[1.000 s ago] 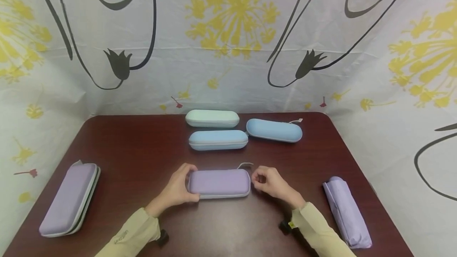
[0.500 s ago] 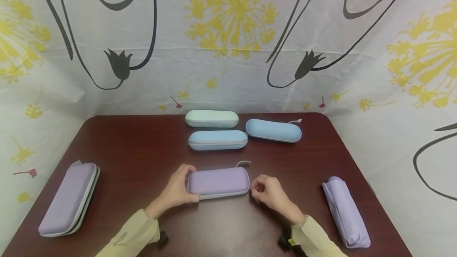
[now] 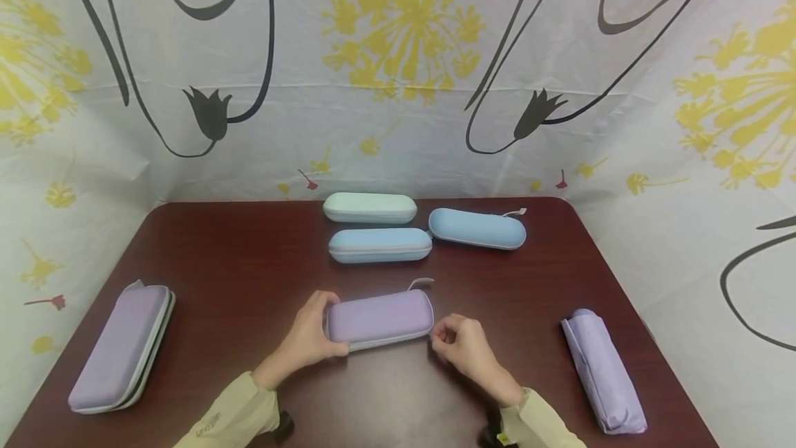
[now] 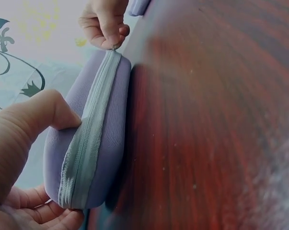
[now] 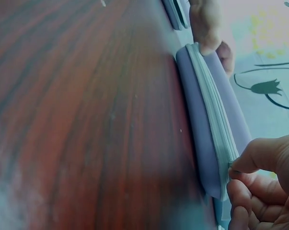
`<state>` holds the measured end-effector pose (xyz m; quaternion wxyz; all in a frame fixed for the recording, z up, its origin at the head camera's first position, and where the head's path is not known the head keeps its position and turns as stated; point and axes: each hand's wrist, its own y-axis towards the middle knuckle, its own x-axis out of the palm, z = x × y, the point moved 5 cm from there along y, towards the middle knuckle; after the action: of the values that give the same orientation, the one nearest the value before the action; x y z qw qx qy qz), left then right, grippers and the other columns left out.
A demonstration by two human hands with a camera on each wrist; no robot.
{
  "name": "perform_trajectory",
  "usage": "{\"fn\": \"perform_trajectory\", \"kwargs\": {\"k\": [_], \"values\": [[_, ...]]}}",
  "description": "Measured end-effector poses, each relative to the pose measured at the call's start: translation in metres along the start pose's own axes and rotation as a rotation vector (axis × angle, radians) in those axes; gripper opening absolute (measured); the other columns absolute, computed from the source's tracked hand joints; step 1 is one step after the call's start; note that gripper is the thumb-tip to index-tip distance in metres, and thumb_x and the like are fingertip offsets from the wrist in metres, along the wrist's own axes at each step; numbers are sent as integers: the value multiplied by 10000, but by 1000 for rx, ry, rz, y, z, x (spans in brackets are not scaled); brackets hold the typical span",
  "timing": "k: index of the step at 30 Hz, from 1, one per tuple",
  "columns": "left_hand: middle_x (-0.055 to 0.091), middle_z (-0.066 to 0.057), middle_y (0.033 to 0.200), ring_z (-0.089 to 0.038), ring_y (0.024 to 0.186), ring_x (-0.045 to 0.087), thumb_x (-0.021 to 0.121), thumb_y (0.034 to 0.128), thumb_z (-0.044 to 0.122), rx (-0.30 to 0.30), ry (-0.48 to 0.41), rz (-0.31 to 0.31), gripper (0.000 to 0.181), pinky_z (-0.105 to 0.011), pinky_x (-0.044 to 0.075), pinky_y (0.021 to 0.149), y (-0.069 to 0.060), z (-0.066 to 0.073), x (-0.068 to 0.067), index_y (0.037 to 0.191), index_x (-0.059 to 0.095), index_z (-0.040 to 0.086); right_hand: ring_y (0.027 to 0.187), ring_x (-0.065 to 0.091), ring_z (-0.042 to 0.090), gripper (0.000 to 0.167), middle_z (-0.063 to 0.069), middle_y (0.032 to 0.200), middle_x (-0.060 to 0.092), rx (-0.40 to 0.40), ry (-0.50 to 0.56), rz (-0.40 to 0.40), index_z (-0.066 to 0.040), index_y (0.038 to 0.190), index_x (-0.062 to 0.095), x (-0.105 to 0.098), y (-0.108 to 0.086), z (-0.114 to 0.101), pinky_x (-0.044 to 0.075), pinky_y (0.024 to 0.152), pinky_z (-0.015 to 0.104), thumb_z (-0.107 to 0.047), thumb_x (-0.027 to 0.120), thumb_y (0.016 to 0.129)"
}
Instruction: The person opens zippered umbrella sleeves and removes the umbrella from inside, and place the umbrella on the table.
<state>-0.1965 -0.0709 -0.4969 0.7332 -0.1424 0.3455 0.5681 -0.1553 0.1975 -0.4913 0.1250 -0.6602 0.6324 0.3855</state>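
A purple zippered case (image 3: 381,317) lies near the middle of the table, slightly tilted, with a pale strap at its back right. My left hand (image 3: 306,337) grips its left end, thumb at the front edge and fingers behind. At the front right corner, my right hand (image 3: 468,351) pinches the small zipper pull between thumb and index finger. The left wrist view shows the closed white zipper (image 4: 94,120) along the case's side, with the right hand (image 4: 106,21) at its far end. In the right wrist view the pinching fingertips (image 5: 237,167) touch the zipper.
Behind stand a mint case (image 3: 370,207) and two blue cases (image 3: 380,245), one angled at the right (image 3: 477,228). A larger purple case (image 3: 122,348) lies at the left edge of the table (image 3: 249,247). A folded purple pouch or umbrella (image 3: 604,370) lies at the right.
My right hand has moved a little left and toward the front, along the case's corner. The case's right end has turned slightly away toward the back. The left hand keeps its grip.
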Motion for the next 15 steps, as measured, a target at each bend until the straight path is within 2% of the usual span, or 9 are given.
{"fn": "perform_trajectory", "kwargs": {"k": [9,15], "values": [[503,-35,968,-182,833,480,827,468,198,-54,17,23,705,-340,450,722,-6,5,1,1072,516,9,529,440,-38,199,-111,620,528,-43,1,65,-122,673,652,7,0,-7,387,463,133,55,737,643],[501,-29,939,-169,814,477,817,459,224,-45,38,57,682,-326,447,709,-10,7,5,1036,516,18,535,465,-23,182,-91,624,555,-82,14,68,-109,687,663,14,2,-14,378,483,106,57,727,650]]}}
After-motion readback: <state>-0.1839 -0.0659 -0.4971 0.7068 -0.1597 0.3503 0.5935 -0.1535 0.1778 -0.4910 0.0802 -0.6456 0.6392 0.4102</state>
